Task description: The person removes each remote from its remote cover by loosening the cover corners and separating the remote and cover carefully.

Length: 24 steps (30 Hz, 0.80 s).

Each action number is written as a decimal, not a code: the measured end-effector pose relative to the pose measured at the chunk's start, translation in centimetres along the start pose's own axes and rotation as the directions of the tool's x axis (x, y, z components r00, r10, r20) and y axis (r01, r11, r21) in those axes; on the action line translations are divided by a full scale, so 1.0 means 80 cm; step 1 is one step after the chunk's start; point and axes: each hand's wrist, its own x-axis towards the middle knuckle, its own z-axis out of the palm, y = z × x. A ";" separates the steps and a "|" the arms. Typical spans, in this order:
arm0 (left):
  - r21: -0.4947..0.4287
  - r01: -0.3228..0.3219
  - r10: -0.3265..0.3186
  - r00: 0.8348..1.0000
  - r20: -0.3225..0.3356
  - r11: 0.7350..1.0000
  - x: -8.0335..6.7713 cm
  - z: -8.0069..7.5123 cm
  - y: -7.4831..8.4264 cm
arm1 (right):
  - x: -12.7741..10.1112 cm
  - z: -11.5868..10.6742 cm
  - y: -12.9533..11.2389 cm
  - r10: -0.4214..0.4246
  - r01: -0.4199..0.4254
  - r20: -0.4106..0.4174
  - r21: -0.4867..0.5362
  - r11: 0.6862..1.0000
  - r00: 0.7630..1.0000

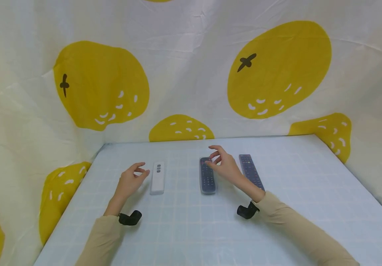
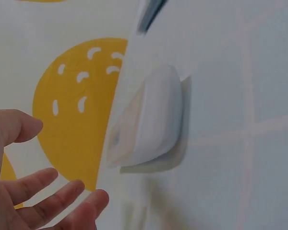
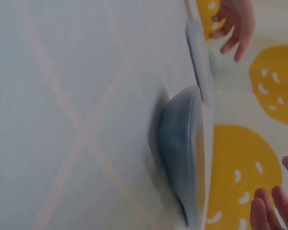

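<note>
A white remote control (image 1: 158,178) with a few dark buttons lies on the table, just right of my left hand (image 1: 131,181). That hand hovers with loosely bent fingers and holds nothing; in the left wrist view the white remote (image 2: 156,120) stands apart from the fingertips (image 2: 102,199). A dark remote with a rounded end (image 1: 207,181) lies in the middle. Over its upper right side hovers my right hand (image 1: 225,166), thumb and fingers spread apart with nothing between them. Farther right lies a longer dark remote (image 1: 252,171), partly hidden behind the right wrist.
A pale blue cloth with a light grid covers the table (image 1: 184,229). White curtain (image 1: 184,74) with large yellow fruit shapes rises behind and at both sides. Each wrist carries a black camera mount, one on the left (image 1: 130,218) and one on the right (image 1: 248,210).
</note>
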 end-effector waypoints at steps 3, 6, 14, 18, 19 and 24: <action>-0.028 0.037 -0.036 0.998 0.052 0.999 0.002 0.002 0.002 | 0.003 0.012 -0.006 -0.004 0.003 0.032 0.032 0.999 0.999; -0.035 0.076 -0.072 0.993 0.095 0.997 0.006 0.003 0.004 | 0.007 0.022 -0.013 -0.003 0.000 0.058 0.055 0.998 0.998; -0.023 0.157 -0.152 0.979 0.134 0.987 0.017 0.007 0.012 | 0.022 0.048 -0.028 0.020 -0.031 0.138 0.080 0.996 0.990; -0.021 0.158 -0.154 0.978 0.142 0.987 0.023 0.008 0.012 | 0.029 0.061 -0.034 0.009 -0.026 0.150 0.113 0.993 0.989; -0.023 0.161 -0.156 0.977 0.145 0.987 0.025 0.009 0.012 | 0.031 0.064 -0.035 0.003 -0.022 0.152 0.122 0.992 0.988; -0.067 0.171 -0.158 0.973 0.166 0.983 0.030 0.009 0.007 | 0.040 0.079 -0.044 0.034 -0.061 0.212 0.119 0.991 0.977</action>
